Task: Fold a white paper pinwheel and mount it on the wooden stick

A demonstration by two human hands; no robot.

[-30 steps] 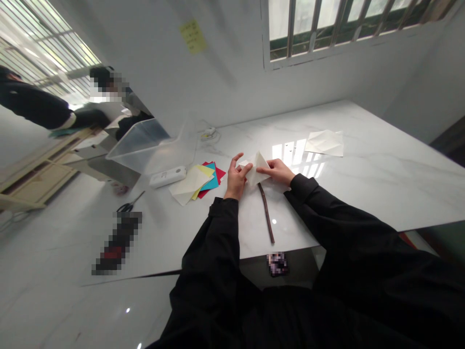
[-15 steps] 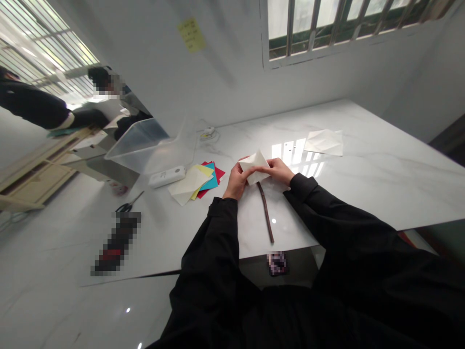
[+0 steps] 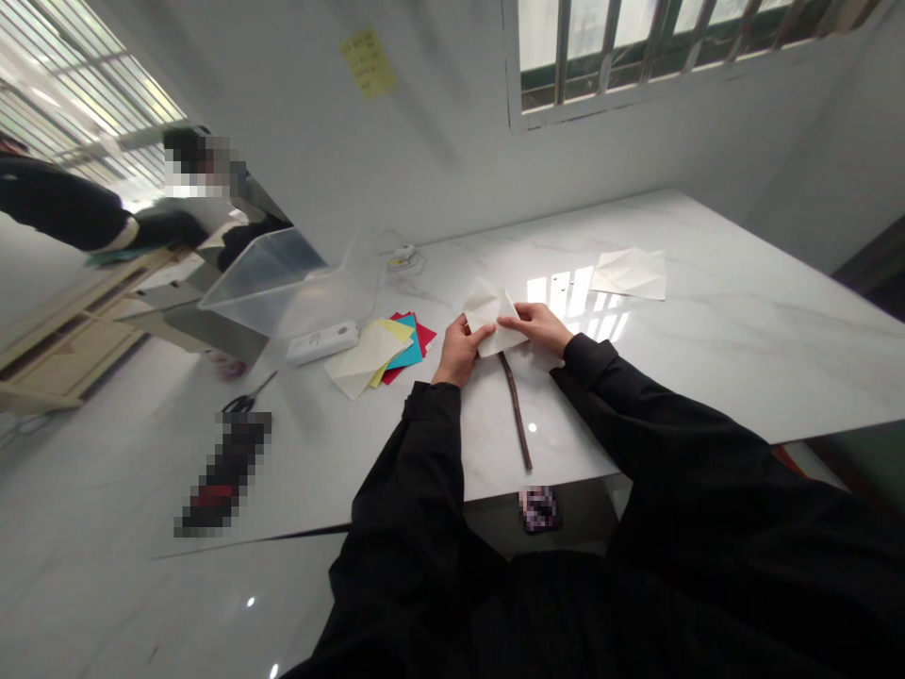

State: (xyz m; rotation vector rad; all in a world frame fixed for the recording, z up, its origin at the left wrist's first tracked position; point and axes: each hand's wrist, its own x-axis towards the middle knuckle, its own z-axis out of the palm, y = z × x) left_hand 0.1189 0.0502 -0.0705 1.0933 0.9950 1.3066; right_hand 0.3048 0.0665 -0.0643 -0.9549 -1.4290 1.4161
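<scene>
A folded piece of cream paper [image 3: 489,313] is held just above the white marble table [image 3: 707,358], between both of my hands. My left hand [image 3: 458,352] grips its lower left edge with closed fingers. On the right side, my right hand [image 3: 538,326] pinches the paper. A thin dark brown stick [image 3: 516,415] lies on the table just under the paper, running toward me.
A stack of cream, yellow, teal and red paper sheets [image 3: 378,352] lies to the left, beside a white remote-like device [image 3: 315,342] and a clear plastic bin [image 3: 283,279]. Scissors [image 3: 247,397] lie further left. Another cream sheet [image 3: 629,273] rests at the right. A person [image 3: 190,189] works at another table.
My left hand's fingers, spread a second ago, have closed on the paper. The paper has been turned and opened a little between my hands.
</scene>
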